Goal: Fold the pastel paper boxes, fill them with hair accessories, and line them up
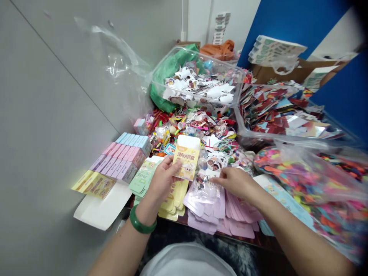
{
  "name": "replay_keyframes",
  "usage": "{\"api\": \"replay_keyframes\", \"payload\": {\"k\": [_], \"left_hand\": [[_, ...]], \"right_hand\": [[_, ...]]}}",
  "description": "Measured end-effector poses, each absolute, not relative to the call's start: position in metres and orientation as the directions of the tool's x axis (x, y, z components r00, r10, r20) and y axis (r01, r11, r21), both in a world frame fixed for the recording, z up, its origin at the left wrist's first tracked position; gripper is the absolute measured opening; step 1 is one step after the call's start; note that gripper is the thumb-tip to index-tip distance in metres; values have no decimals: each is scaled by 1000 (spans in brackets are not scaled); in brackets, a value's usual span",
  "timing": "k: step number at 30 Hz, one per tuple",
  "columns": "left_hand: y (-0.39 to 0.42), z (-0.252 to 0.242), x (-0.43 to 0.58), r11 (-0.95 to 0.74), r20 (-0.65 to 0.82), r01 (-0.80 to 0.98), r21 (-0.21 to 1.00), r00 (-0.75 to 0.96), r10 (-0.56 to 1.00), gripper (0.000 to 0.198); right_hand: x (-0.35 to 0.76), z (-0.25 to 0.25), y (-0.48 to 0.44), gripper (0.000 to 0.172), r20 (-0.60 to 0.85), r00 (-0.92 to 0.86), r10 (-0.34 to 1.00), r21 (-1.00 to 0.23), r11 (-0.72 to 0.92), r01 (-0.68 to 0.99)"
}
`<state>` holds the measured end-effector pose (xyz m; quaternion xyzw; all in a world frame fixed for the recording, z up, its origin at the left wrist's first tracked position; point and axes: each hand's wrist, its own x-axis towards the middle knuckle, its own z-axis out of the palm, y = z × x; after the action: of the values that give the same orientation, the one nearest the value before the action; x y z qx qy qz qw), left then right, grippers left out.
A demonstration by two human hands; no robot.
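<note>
- Your left forearm comes up from the bottom of the view, and a green bangle sits on the wrist.
- Your left hand is turned on its side and holds a pale yellow printed card box upright, with the thumb lying on its front.
- Your right arm reaches in from the lower right, and your right hand is low and turned palm down.
- The fingers of this hand are close together and touch a small clear plastic bag with a printed sticker inside. You cannot tell from this view if they really grip it.
- The clear bag lies between your two hands, on a stack of flat lilac card boxes.
- Flat yellow card boxes lie just under your left hand, and mint green ones are beside it.
- To the left stand rows of pink, blue and lilac boxes.
- Ahead of your hands is a heap of small trinkets, and behind it are clear plastic bins with paper cut-outs.
</note>
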<state>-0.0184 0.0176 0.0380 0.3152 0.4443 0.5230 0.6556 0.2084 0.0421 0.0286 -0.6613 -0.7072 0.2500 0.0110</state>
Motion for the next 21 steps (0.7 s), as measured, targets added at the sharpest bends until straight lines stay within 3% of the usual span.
{"api": "replay_keyframes", "payload": {"k": [4, 9, 12, 16, 21], "left_hand": [[15, 34, -15, 271, -250, -468, 841, 107, 962, 36], [14, 36, -14, 354, -278, -450, 820, 229, 933, 39], [14, 39, -10, 448, -311, -413, 793, 358, 880, 43], [14, 39, 1, 558, -332, -343, 756, 533, 778, 36], [14, 34, 13, 551, -310, -472, 689, 495, 812, 38]], "right_hand": [[210, 16, 44, 22, -347, -153, 925, -618, -104, 779], [220, 36, 43, 26, -399, -371, 838, -844, -178, 507], [222, 55, 43, 21, -407, -488, 772, -889, -212, 407], [217, 69, 47, 15, -310, -567, 763, -934, -134, 331], [209, 63, 50, 26, -72, -404, 912, -924, 92, 372]]}}
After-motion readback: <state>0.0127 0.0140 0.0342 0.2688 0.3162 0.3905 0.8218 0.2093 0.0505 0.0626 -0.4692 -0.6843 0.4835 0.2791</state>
